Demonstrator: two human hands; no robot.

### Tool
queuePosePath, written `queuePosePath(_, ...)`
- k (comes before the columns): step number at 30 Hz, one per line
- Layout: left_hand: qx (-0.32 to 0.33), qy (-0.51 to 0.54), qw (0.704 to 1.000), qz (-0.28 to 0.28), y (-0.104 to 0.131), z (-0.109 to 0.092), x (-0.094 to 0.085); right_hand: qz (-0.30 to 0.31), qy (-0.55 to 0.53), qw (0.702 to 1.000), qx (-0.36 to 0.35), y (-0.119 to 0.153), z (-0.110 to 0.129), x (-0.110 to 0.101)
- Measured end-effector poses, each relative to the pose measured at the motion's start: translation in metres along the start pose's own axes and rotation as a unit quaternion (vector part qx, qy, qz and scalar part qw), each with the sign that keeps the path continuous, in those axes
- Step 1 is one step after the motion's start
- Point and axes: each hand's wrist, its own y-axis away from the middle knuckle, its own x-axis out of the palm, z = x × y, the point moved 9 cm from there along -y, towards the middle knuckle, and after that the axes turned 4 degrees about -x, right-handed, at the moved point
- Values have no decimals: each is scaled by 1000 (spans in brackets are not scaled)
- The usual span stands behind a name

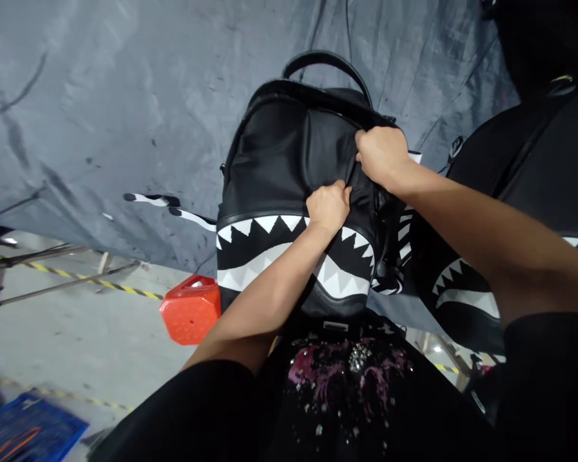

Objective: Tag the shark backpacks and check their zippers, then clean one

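A black backpack [272,151] with a white and grey shark-mouth print lies in front of me, its top handle [325,58] pointing away. My left hand [330,206] is closed on the black front fabric, just above the row of printed teeth. Higher up and to the right, my right hand [383,154] grips the bag near the zipped top edge, fingers curled. The fabric creases between the two hands. Exactly what lies under the fingertips is hidden. Striped straps [192,218] stick out from the bag's left side.
More black backpacks with the same print [472,289] stand at the right. Grey cloth [101,115] covers the work surface. An orange-red plastic stool [191,311] is below the table's front edge, and a blue item [33,427] lies at the lower left.
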Motion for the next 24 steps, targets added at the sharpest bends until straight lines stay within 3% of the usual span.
queuePosePath(5, 11, -14, 1000, 8, -3, -8, -12, 4, 3, 1000, 14, -5, -8, -2)
queuePosePath(10, 52, 2, 993, -109, -20, -26, -31, -7, 1, 1000, -2, -3, -12, 3)
queuePosePath(16, 66, 47, 991, -106, -32, -21, -9, 2, -4, 1000, 6, -15, -20, 9)
queuePosePath(24, 54, 87, 989, -108, -33, -10, -10, 2, -18, 999, 48, -11, -25, 5)
